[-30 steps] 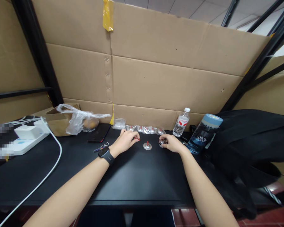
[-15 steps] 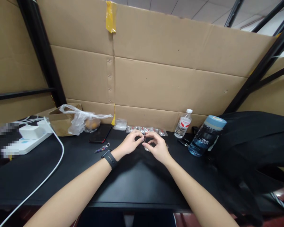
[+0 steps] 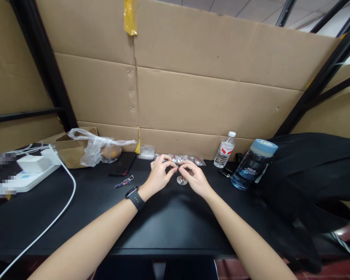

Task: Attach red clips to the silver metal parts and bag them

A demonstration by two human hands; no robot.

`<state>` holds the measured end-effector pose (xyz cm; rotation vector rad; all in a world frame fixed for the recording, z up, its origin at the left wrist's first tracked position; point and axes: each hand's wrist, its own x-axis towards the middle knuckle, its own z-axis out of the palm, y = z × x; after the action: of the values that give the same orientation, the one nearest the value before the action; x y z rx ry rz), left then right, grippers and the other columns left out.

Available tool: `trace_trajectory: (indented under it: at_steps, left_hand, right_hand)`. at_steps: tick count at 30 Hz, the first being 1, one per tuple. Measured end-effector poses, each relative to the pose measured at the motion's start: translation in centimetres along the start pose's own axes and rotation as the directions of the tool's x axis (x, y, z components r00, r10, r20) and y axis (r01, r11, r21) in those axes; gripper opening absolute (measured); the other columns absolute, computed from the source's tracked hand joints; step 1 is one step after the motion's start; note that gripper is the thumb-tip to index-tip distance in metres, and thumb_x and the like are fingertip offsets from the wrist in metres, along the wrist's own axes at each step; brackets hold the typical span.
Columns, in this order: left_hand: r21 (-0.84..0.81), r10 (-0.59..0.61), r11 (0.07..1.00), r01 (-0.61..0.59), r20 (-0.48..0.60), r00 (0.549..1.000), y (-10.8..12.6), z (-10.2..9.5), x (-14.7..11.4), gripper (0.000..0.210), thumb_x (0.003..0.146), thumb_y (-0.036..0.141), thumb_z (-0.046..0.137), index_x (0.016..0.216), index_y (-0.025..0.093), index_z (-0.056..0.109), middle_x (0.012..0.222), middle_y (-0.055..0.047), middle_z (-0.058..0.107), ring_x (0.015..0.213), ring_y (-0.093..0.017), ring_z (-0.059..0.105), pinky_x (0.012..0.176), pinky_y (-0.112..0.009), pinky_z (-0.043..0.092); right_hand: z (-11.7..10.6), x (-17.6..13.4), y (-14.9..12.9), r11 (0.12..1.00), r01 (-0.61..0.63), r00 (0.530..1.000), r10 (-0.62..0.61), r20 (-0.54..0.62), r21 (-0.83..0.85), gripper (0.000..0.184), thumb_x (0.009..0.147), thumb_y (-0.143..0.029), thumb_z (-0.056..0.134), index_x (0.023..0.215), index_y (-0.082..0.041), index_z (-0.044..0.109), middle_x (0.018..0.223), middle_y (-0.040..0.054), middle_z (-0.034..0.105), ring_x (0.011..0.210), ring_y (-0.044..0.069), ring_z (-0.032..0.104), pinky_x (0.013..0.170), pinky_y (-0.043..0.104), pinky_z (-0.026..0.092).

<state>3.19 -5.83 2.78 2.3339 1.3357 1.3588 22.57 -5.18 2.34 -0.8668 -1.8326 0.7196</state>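
My left hand [image 3: 161,172] and my right hand [image 3: 194,178] meet above the middle of the black table, fingertips almost touching. Both pinch a thin red cord [image 3: 182,177], only short bits of which show between the fingers. Just below the fingertips is a small round shiny disc [image 3: 182,180], seemingly on the cord; whether it hangs or rests on the table I cannot tell. Behind my hands lies a row of small clear packets [image 3: 189,159] holding silvery round pieces with red bits. A dark watch sits on my left wrist.
Leftward are a keychain [image 3: 124,182], a dark phone [image 3: 121,165], a clear plastic case [image 3: 147,152], a tied plastic bag [image 3: 95,149] and a white power strip [image 3: 32,181] with a cable. On the right stand a water bottle [image 3: 224,150], a blue-lidded bottle [image 3: 252,165] and a black bag [image 3: 312,179].
The fingers of both hands have shifted slightly, and the disc and red cord now show more plainly below them. The whole view has moved a little.
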Motion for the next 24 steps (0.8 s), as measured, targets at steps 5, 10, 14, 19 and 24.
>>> trace_trajectory:
  at_steps: [5, 10, 14, 19, 24]
  left_hand:
    - [-0.008, -0.002, 1.0, 0.002, 0.041, 0.999, 0.2, 0.1, -0.1, 0.013, 0.092, 0.032, 0.061, 0.09, 0.025, 0.072, 0.112, -0.005, 0.061, 0.116, -0.025, 0.054, 0.099, -0.042, 0.038]
    - [-0.19, 0.022, 0.982, -0.014, 0.039, 0.999, 0.1, -0.1, 0.2, 0.02, 0.096, 0.023, 0.047, 0.102, 0.024, 0.066, 0.112, -0.006, 0.063, 0.113, -0.022, 0.056, 0.102, -0.039, 0.042]
    - [-0.203, 0.073, 0.978, -0.041, 0.152, 0.986, -0.1, -0.4, 0.3, 0.017, 0.092, 0.028, 0.055, 0.105, 0.026, 0.066, 0.114, -0.004, 0.066, 0.112, -0.022, 0.058, 0.102, -0.037, 0.041]
    - [-0.018, 0.035, 0.999, -0.031, 0.293, 0.956, -0.7, -0.1, 0.0, 0.011, 0.087, 0.034, 0.065, 0.088, 0.026, 0.071, 0.109, -0.002, 0.07, 0.114, -0.025, 0.056, 0.1, -0.043, 0.037]
    - [0.086, 0.025, 0.995, -0.053, 0.302, 0.953, -1.6, -0.1, 0.0, 0.01, 0.086, 0.036, 0.068, 0.087, 0.031, 0.076, 0.105, -0.002, 0.066, 0.112, -0.026, 0.052, 0.097, -0.044, 0.033]
  right_hand:
    - [-0.6, 0.1, 0.3, 0.998, 0.005, 0.998, -0.002, 0.056, -0.066, 0.027, 0.094, -0.046, 0.059, 0.089, -0.021, 0.068, 0.12, 0.01, 0.057, 0.108, 0.022, 0.061, 0.079, 0.031, 0.055]
    - [-0.5, 0.0, 0.2, 0.988, 0.005, 0.996, 0.008, 0.084, -0.151, 0.026, 0.095, -0.042, 0.058, 0.085, -0.02, 0.067, 0.12, 0.0094, 0.055, 0.109, 0.022, 0.06, 0.085, 0.034, 0.053]
    - [-0.5, -0.1, 0.1, 0.97, 0.051, 0.992, -0.022, 0.121, -0.24, 0.023, 0.095, -0.037, 0.058, 0.082, -0.02, 0.066, 0.121, 0.0097, 0.054, 0.117, 0.024, 0.056, 0.093, 0.037, 0.05]
    - [-0.5, -0.1, 0.4, 0.968, 0.045, 0.991, -0.011, 0.137, -0.248, 0.021, 0.095, -0.036, 0.057, 0.083, -0.02, 0.066, 0.123, 0.0092, 0.054, 0.118, 0.024, 0.055, 0.093, 0.036, 0.048]
    - [-0.7, 0.0, 1.4, 0.951, 0.026, 0.99, 0.019, 0.141, -0.307, 0.015, 0.096, -0.033, 0.054, 0.098, -0.021, 0.063, 0.104, 0.0061, 0.06, 0.092, 0.019, 0.06, 0.078, 0.032, 0.049]
